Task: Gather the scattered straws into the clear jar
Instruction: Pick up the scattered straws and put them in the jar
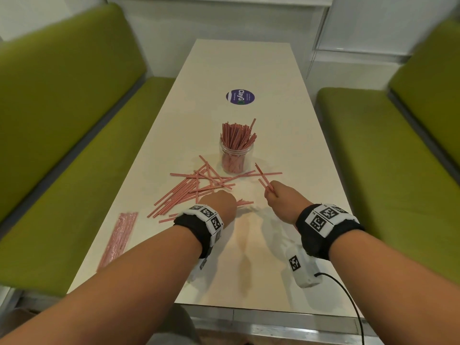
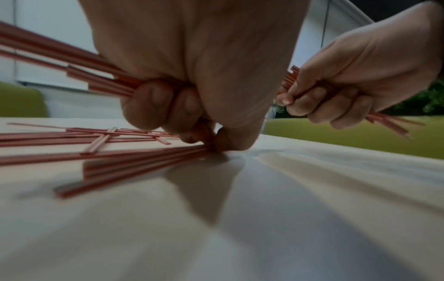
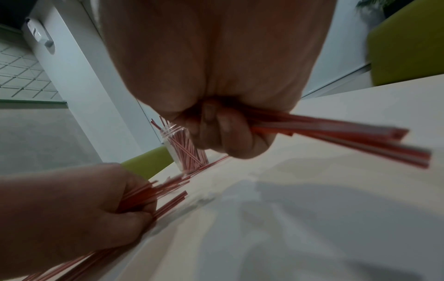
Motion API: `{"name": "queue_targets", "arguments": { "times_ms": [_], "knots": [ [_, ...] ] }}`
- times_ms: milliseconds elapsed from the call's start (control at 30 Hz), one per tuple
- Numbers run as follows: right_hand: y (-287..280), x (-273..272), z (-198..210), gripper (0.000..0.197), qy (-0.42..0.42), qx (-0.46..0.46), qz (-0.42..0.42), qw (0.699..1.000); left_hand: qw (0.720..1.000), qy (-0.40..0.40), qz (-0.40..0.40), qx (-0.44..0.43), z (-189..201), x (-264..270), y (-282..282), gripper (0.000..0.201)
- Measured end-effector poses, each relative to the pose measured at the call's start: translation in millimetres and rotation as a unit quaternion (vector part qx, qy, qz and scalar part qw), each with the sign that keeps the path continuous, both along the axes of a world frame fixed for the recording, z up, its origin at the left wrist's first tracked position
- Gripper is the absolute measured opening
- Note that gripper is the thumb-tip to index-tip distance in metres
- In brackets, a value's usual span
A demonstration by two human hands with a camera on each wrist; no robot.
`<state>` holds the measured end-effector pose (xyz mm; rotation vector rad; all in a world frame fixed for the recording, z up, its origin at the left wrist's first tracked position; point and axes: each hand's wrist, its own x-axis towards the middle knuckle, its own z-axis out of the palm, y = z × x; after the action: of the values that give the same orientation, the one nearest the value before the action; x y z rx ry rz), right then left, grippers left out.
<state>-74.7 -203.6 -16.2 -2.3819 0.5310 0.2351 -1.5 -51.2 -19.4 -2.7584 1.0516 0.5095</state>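
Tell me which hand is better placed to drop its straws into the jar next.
Right. The right hand holds its bundle clear of the table, nearer the jar. The left hand is pinching at the scattered straws.

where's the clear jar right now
In the head view the clear jar stands upright mid-table, just beyond the scattered straws, short of the purple sticker.

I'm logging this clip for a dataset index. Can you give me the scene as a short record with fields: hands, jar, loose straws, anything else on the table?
left hand: grips a bundle, pinching more straws at the table
right hand: holds a small bundle above the table
clear jar: upright, already packed with straws
scattered straws: loose pile near the jar, left of centre
wrapped straw pack: at the left table edge
round purple sticker: beyond the jar
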Motion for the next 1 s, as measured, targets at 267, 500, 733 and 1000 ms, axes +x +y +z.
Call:
{"name": "queue_targets", "arguments": {
  "times_ms": [267, 500, 733, 1000],
  "knots": [
    [-8, 2, 0, 0.027, -0.014, 0.075, -0.05, 0.996, 0.999, 0.024, -0.024, 0.012, 0, -4, -13, 0.035],
    [-12, 11, 7, 0.033, -0.051, 0.105, -0.074, 0.99, 0.997, 0.006, -0.06, -0.052, 4, -2, -9, 0.024],
    [-20, 23, 18, 0.029, -0.142, 0.224, -0.149, 0.953, 0.85, 0.273, 0.235, -0.385, 27, 41, 23, 0.024],
    [-14, 42, 7, 0.031, -0.157, 0.157, -0.114, 0.968, 0.502, 0.475, 0.379, -0.615, 43, 54, 13, 0.016]
  ]
}}
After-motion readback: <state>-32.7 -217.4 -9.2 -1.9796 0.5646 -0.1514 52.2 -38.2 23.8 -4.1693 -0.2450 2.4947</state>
